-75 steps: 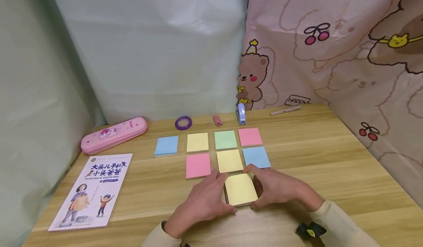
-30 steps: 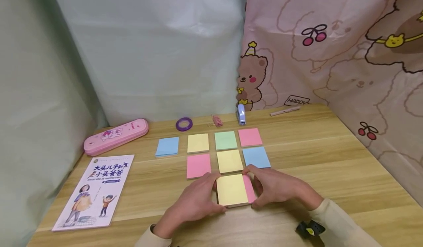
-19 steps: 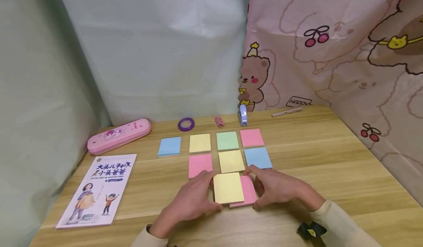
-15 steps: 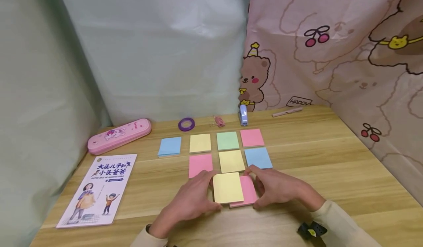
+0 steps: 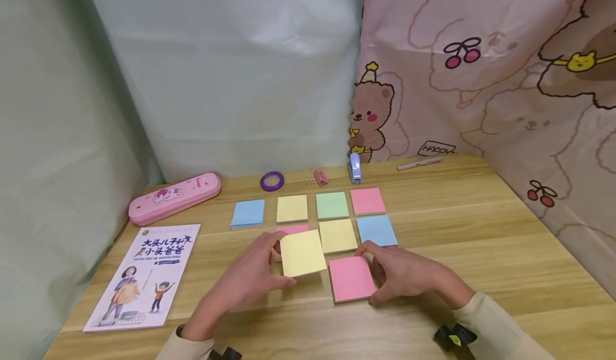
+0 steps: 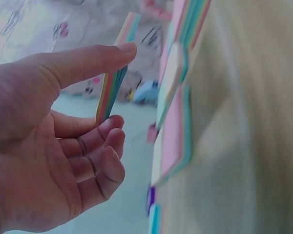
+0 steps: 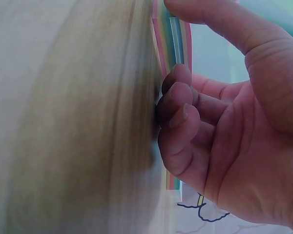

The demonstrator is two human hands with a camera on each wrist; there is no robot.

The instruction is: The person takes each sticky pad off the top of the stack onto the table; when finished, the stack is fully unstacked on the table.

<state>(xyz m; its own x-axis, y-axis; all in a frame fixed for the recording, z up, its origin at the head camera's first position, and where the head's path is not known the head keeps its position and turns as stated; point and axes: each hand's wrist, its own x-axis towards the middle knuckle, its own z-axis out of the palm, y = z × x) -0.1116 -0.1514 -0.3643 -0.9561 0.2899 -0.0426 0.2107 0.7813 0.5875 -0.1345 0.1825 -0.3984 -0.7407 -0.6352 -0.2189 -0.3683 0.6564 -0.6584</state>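
My left hand [image 5: 247,269] pinches a yellow-topped sticky note pad [image 5: 303,253] between thumb and fingers, slightly tilted and raised off the table. Layered coloured edges of that pad [image 6: 107,95] show in the left wrist view. Just to its right, my right hand [image 5: 411,272] grips a pink-topped sticky note pad [image 5: 352,278] lying on the table, thumb at the near corner and fingers at the far one. Behind the hands lie a yellow pad [image 5: 338,236], a blue pad [image 5: 377,230] and another pink pad [image 5: 292,229], mostly hidden by the raised one.
A farther row has a blue pad [image 5: 247,212], a yellow pad [image 5: 292,208], a green pad [image 5: 332,205] and a pink pad [image 5: 368,200]. Behind stand purple tape [image 5: 272,181], a binder clip [image 5: 320,177], a stapler [image 5: 355,168] and a pen [image 5: 420,163]. A pencil case [image 5: 175,198] and booklet [image 5: 144,280] lie left.
The yellow-topped pad has slid left off the pink-topped pad and risen in my left hand, uncovering the pink one. My right hand has stayed in place at the pink-topped pad.
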